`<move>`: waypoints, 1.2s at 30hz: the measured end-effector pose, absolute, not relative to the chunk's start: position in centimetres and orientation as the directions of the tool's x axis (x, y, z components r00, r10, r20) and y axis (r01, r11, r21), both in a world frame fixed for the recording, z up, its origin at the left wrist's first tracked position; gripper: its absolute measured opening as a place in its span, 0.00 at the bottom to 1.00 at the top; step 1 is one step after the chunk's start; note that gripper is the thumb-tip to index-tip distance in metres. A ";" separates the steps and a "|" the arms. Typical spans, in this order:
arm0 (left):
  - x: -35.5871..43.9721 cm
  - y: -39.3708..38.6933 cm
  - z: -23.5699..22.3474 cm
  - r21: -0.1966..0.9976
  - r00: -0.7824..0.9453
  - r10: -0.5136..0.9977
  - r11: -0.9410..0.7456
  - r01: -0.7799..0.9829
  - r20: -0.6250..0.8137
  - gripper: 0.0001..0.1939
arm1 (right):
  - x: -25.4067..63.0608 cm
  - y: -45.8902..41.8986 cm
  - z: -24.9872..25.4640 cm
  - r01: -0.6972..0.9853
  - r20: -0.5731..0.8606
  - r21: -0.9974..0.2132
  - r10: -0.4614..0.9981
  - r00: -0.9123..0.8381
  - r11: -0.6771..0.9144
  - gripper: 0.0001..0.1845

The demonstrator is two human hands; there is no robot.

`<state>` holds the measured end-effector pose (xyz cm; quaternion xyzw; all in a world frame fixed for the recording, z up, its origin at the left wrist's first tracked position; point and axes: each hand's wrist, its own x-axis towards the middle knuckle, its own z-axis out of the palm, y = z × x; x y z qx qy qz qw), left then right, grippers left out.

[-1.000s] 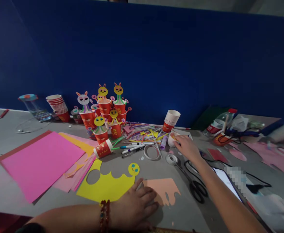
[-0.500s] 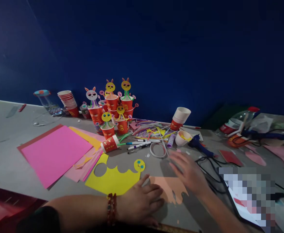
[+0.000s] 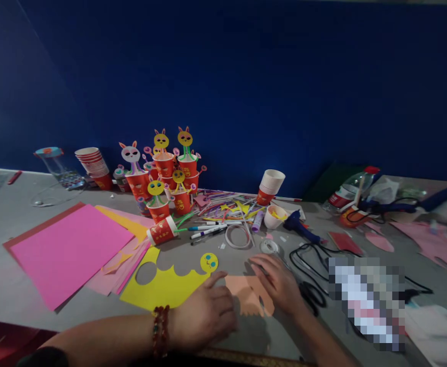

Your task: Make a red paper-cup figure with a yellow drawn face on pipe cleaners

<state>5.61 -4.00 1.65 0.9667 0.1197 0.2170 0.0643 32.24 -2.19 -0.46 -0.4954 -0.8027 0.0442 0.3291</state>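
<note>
Peach sheet (image 3: 244, 291) is laid flat on desk (image 3: 1, 270), between both hands; its right edge is partly covered by right hand (image 3: 280, 285), fingers half-bent and loosely spread, no pinch seen. Left hand (image 3: 208, 311) is held palm down, fingers slightly spread, near yellow cut-out sheet (image 3: 169, 289). Face disc (image 3: 209, 262) is placed above left fingertips, black scissors (image 3: 315, 299) beside right hand

Beyond the fingers, a dark blue partition (image 3: 223, 92) rises behind the grey tabletop (image 3: 12, 285); dim light leaves its right side darkest.
</note>
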 end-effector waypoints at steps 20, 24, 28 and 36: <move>5.1 9.4 3.7 -0.141 0.679 0.720 -0.664 0.734 0.144 0.08 | 33.1 -2.4 0.0 0.703 0.517 -0.563 0.849 -0.110 0.434 0.12; 4.9 9.6 4.4 -0.167 0.696 0.710 -0.677 0.717 0.108 0.08 | 33.2 -2.4 0.1 0.703 0.531 -0.544 0.837 -0.134 0.458 0.12; 5.6 11.1 4.7 -0.168 0.690 0.715 -0.671 0.722 0.109 0.09 | 33.2 -2.4 0.2 0.708 0.539 -0.533 0.831 -0.139 0.463 0.13; 7.7 13.3 4.3 -0.140 0.696 0.708 -0.682 0.718 0.122 0.11 | 33.4 -2.4 0.0 0.729 0.517 -0.516 0.842 -0.154 0.450 0.13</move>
